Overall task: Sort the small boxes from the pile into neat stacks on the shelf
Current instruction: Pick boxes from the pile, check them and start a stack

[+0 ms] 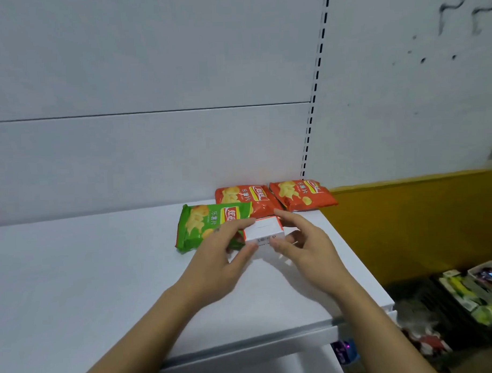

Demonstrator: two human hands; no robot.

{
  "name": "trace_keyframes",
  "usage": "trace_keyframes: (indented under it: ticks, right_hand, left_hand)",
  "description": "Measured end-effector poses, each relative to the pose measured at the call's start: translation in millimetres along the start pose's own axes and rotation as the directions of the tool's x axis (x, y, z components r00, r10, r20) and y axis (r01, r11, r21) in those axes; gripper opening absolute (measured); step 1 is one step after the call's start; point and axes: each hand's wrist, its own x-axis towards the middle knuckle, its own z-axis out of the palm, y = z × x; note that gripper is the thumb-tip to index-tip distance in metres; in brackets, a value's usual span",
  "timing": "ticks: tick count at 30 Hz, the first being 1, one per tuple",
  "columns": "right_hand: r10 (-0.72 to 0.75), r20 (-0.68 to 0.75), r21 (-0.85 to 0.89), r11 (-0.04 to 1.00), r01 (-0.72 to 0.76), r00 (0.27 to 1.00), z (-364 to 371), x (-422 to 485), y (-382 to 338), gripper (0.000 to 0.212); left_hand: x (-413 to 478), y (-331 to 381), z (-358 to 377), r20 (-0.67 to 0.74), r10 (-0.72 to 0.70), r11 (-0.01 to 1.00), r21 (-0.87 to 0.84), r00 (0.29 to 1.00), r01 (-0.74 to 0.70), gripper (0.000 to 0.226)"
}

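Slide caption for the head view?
Head view: left hand and right hand pinch a small white box at the white shelf, beside a green chip bag and two red chip bags.

The lower edge of the small box [264, 229] is covered by thumbs of the left grip [214, 258] and right grip [308, 248] — its label print is too small to be read. A corner of the green chip bag [197, 224] is hidden behind the left grip. The packets [466, 293] at lower right are blurred and cropped.
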Motion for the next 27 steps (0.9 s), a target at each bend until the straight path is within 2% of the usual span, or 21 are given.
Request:
trace_keyframes:
  ticks: [6,13,19,27]
  right_hand:
    - [-0.126,0.113,0.087,0.989,0.117,0.986,23,24,-22,0.041]
    - [-0.265,0.268,0.159,0.96,0.229,0.926,64,51,-60,0.036]
    - [-0.313,0.409,0.143,0.95,0.279,0.857,100,60,-86,0.033]
    - [-0.367,0.523,0.193,0.93,0.313,0.769,147,58,-107,0.03]
  left_hand:
    - [-4,-1,-39,-0.099,-0.053,0.998,-0.024,0.994,0.051,0.035]
    - [-21,5,-103,-0.237,-0.115,0.99,0.055,0.965,0.131,0.033]
    - [-49,11,-145,-0.322,-0.182,0.961,0.143,0.929,0.238,0.03]
    - [-88,18,-179,-0.41,-0.241,0.916,0.205,0.88,0.346,0.028]
